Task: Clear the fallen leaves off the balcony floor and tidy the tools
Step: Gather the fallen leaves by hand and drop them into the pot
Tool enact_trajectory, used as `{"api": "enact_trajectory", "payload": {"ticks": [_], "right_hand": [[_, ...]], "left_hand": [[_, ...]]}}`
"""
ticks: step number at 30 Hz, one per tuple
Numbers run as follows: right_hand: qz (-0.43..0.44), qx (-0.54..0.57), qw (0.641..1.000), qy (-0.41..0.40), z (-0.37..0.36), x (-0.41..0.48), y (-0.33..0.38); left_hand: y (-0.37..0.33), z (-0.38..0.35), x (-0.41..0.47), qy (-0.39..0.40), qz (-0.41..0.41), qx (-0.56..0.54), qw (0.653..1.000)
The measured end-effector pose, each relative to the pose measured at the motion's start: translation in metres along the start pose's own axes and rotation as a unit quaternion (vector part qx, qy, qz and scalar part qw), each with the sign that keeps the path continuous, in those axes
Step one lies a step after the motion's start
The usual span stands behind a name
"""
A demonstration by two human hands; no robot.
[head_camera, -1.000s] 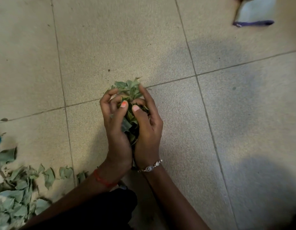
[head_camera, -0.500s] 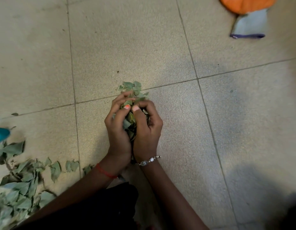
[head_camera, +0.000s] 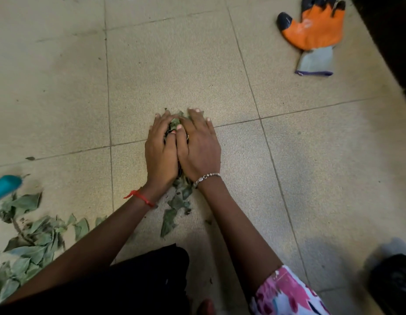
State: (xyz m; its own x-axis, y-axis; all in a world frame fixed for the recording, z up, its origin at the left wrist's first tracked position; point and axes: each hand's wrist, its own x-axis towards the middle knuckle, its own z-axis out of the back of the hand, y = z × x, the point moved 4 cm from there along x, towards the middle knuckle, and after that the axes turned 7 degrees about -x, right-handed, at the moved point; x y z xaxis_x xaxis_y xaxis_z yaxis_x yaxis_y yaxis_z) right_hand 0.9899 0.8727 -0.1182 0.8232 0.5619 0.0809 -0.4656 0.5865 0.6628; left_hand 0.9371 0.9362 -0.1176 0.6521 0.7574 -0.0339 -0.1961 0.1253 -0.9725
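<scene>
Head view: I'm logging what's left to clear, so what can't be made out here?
All in the head view:
Bunch of leaves: mostly covered by the left hand and right hand; amount unknown.
Teal tool: blurred, cut by the left edge.
Leaf pile: cut by the left edge, partly behind the left forearm.
Black object: dark, cut by the right edge.

Both hands lie palm down, side by side, on a clump of leaves (head_camera: 178,202) on the tiled floor (head_camera: 174,64). The left hand (head_camera: 161,151) and right hand (head_camera: 199,148) touch along the thumbs, fingers laid over the clump. Some leaves spill out by the wrists. A red thread (head_camera: 140,197) circles the left wrist, a bracelet (head_camera: 206,177) the right. A bigger leaf pile (head_camera: 27,242) lies lower left, beside a teal object (head_camera: 5,186). An orange glove (head_camera: 315,32) lies upper right, well apart.
</scene>
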Motion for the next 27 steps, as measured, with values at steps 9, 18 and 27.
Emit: {"api": "enact_trajectory", "payload": {"ticks": [9, 18, 27], "right_hand": [[-0.084, 0.243, 0.965, -0.045, 0.004, -0.038, 0.018], [-0.25, 0.54, 0.804, -0.004, 0.015, -0.028, -0.007], [-0.27, 0.658, 0.702, 0.021, 0.105, 0.026, 0.019]], "left_hand": [[-0.001, 0.001, -0.032, 0.021, 0.053, -0.211, 0.976], [-0.017, -0.027, -0.03, -0.021, 0.183, -0.459, 0.869], [-0.145, -0.067, -0.01, -0.011, 0.168, -0.644, 0.746]]}}
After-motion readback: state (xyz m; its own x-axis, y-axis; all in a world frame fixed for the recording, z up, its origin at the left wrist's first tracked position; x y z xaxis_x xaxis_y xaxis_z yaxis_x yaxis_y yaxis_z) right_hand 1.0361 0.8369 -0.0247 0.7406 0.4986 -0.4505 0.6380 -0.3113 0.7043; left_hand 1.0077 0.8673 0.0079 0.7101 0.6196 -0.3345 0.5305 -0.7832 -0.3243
